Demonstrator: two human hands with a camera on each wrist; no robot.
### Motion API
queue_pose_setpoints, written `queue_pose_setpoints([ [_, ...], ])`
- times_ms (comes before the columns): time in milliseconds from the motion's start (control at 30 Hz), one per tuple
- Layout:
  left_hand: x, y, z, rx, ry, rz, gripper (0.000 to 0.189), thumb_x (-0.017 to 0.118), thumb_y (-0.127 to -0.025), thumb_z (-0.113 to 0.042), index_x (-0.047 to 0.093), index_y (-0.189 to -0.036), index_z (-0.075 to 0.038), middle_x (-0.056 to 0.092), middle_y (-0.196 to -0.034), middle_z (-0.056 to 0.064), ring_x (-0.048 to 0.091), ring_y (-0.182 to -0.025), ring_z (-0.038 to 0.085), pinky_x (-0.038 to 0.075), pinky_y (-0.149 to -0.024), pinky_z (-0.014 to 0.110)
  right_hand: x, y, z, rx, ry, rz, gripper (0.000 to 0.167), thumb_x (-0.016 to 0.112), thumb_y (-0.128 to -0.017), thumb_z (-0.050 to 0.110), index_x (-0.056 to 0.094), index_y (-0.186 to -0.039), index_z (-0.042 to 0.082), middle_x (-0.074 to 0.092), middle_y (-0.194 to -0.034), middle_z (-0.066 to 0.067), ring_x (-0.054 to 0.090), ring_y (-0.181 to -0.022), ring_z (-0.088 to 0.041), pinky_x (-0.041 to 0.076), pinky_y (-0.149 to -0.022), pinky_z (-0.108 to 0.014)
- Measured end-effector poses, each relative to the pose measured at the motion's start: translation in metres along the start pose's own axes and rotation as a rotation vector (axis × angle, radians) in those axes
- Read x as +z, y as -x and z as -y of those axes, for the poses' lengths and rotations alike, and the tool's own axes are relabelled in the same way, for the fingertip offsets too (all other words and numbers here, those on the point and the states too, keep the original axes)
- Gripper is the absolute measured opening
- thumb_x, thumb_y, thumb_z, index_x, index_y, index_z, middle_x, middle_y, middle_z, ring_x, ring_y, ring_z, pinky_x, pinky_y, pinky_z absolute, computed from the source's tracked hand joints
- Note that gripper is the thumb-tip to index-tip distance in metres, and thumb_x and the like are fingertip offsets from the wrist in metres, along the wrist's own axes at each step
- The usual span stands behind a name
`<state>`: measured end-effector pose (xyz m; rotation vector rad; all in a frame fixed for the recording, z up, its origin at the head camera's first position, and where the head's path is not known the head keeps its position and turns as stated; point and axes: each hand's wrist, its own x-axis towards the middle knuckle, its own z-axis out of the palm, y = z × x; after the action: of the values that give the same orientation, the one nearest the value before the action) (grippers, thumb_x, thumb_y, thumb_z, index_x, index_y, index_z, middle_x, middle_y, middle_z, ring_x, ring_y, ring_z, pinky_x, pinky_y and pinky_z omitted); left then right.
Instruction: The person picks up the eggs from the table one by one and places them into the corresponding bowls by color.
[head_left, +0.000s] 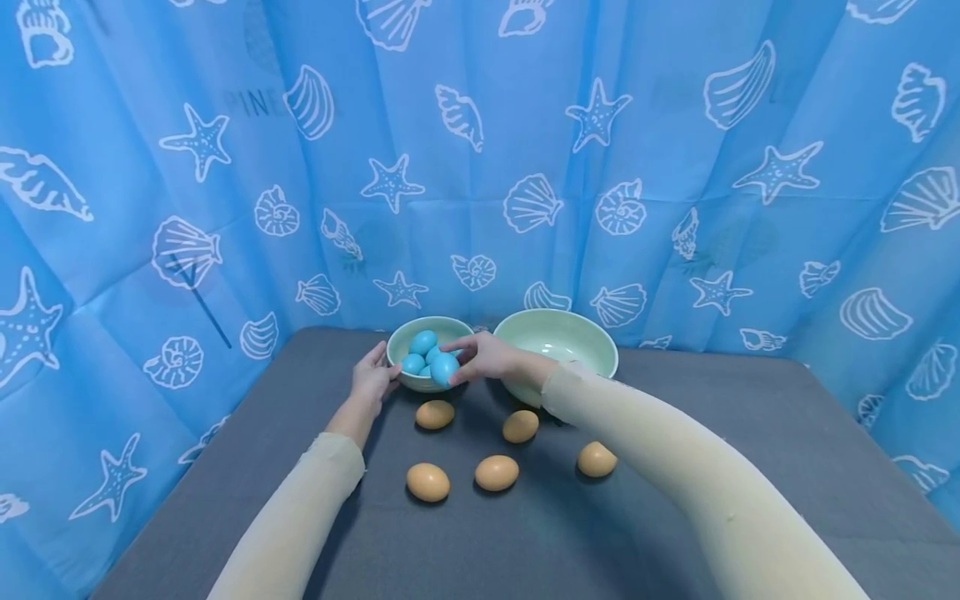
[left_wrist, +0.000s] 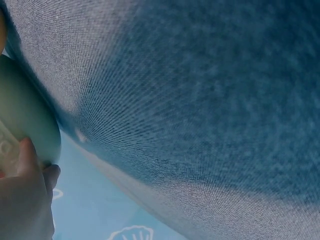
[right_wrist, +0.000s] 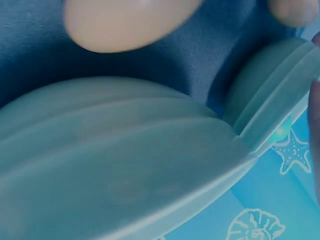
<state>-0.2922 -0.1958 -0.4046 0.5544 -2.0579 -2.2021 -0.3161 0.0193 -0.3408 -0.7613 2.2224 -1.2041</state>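
Observation:
My left hand (head_left: 372,377) holds the left side of a small pale green bowl (head_left: 422,385), its thumb at the front wall. In the left wrist view its fingers (left_wrist: 31,157) lie against the bowl's outer side. Several blue eggs (head_left: 423,342) lie piled in that bowl. Over its front right rim, my right hand (head_left: 491,356) pinches a blue egg (head_left: 444,369) between thumb and fingers. The right wrist view catches only a bit of this hand at the right edge.
Right of the small bowl stands a larger pale green bowl (head_left: 551,327), partly behind my right forearm. Several brown eggs (head_left: 497,473) lie scattered on the dark grey table (head_left: 360,550) in front of the bowls. A blue shell-patterned curtain (head_left: 465,225) hangs behind.

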Motion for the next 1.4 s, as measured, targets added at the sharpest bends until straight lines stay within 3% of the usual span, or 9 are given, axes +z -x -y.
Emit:
queue_pose_setpoints([
  [200,-0.001,-0.002,0.002,0.001,0.003,0.003,0.064,0.049,-0.099,0.004,0.024,-0.155,-0.012,0.021,-0.159,0.009,0.023,-0.144,0.025,0.041,-0.107,0.041,0.003,-0.016,0.001,0.036,0.003,-0.130,0.062,0.074,-0.086,0.008,0.050,-0.143,0.008,0.058,-0.129,-0.020,0.061,-0.104,-0.024,0.056,-0.082,-0.038],
  [300,-0.002,-0.003,0.002,0.006,0.003,0.004,0.064,0.050,-0.099,0.003,0.024,-0.155,-0.012,0.021,-0.159,0.008,0.024,-0.144,0.026,0.042,-0.107,0.041,0.006,-0.023,0.000,0.057,-0.023,-0.167,0.062,0.074,-0.086,0.008,0.050,-0.143,0.009,0.058,-0.128,-0.020,0.060,-0.103,-0.024,0.055,-0.083,-0.041],
  [433,-0.001,-0.004,0.003,0.004,0.002,0.000,0.063,0.050,-0.099,0.003,0.024,-0.155,-0.012,0.022,-0.159,0.007,0.026,-0.143,0.027,0.042,-0.106,0.041,0.011,-0.030,0.000,0.076,-0.087,-0.189,0.061,0.073,-0.087,0.005,0.049,-0.143,0.008,0.058,-0.127,-0.022,0.062,-0.090,-0.023,0.055,-0.084,-0.045],
  [600,0.000,-0.004,0.003,-0.001,0.011,-0.004,0.063,0.050,-0.099,0.003,0.025,-0.155,-0.012,0.023,-0.159,0.008,0.025,-0.143,0.026,0.042,-0.107,0.041,0.019,-0.038,0.000,0.091,-0.078,-0.236,0.061,0.072,-0.088,0.008,0.048,-0.144,0.009,0.058,-0.125,-0.021,0.059,-0.068,-0.021,0.055,-0.067,-0.039],
  [733,0.000,-0.003,0.002,0.001,0.008,-0.008,0.063,0.051,-0.098,0.004,0.026,-0.154,-0.011,0.024,-0.159,0.008,0.026,-0.143,0.027,0.043,-0.106,0.041,0.026,-0.045,0.002,0.101,-0.017,-0.274,0.060,0.072,-0.089,0.011,0.048,-0.144,0.010,0.059,-0.123,-0.019,0.057,-0.063,-0.020,0.051,-0.055,-0.030],
  [900,-0.001,-0.003,0.001,0.007,0.014,-0.002,0.064,0.051,-0.098,0.005,0.025,-0.154,-0.010,0.023,-0.159,0.008,0.027,-0.143,0.028,0.043,-0.105,0.041,0.033,-0.052,0.005,0.118,0.093,-0.301,0.060,0.074,-0.088,0.014,0.050,-0.143,0.010,0.061,-0.123,-0.018,0.055,-0.065,-0.017,0.048,-0.052,-0.025],
  [1067,0.000,-0.003,0.002,0.013,0.014,0.006,0.064,0.051,-0.098,0.004,0.025,-0.155,-0.010,0.023,-0.159,0.008,0.028,-0.142,0.028,0.043,-0.106,0.041,0.035,-0.056,0.007,0.165,0.162,-0.307,0.062,0.075,-0.088,0.020,0.049,-0.144,0.012,0.063,-0.122,-0.012,0.048,-0.056,-0.014,0.044,-0.049,-0.024],
  [1400,-0.001,-0.004,0.003,0.005,0.028,0.007,0.064,0.051,-0.098,0.004,0.025,-0.155,-0.011,0.023,-0.159,0.008,0.026,-0.143,0.025,0.042,-0.107,0.040,0.034,-0.052,0.006,0.153,0.144,-0.287,0.059,0.070,-0.091,0.014,0.046,-0.145,0.009,0.053,-0.139,-0.015,0.052,-0.058,-0.015,0.049,-0.053,-0.027],
])
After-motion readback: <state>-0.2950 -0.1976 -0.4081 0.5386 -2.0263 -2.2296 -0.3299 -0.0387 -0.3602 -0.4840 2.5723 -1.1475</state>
